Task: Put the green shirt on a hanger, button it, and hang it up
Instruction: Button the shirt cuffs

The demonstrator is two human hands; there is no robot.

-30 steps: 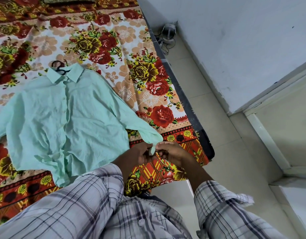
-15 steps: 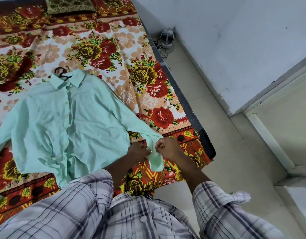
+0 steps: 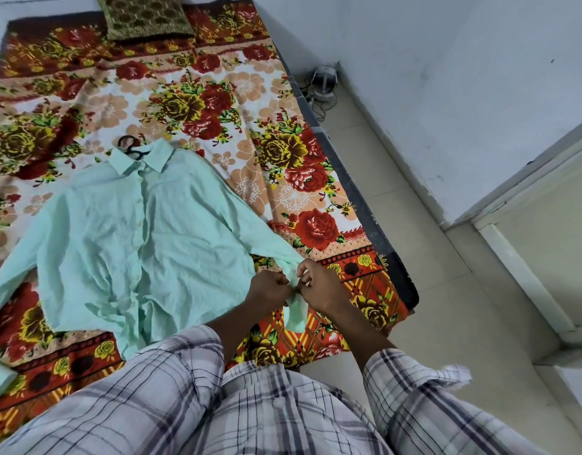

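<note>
The pale green shirt [image 3: 128, 238] lies flat, front up, on a floral bed sheet [image 3: 217, 103], its front placket closed down the middle. A dark hanger hook [image 3: 129, 146] pokes out above the collar. The shirt's right-side sleeve runs toward the bed's near corner, where both hands meet at its cuff [image 3: 295, 307]. My left hand [image 3: 269, 290] and my right hand [image 3: 319, 285] each pinch the cuff with curled fingers, close together. The cuff's end hangs below them. The other sleeve stretches toward the left edge of view.
A patterned dark cushion [image 3: 145, 16] sits at the head of the bed. The bed's dark side edge [image 3: 358, 198] borders a tiled floor [image 3: 431, 290]. A small device with cables [image 3: 323, 81] lies by the white wall. A door frame [image 3: 519, 257] stands at right.
The camera has tilted up and shows more of the bed. Both hands stay together on the sleeve cuff, with the fingers shifting slightly on it.
</note>
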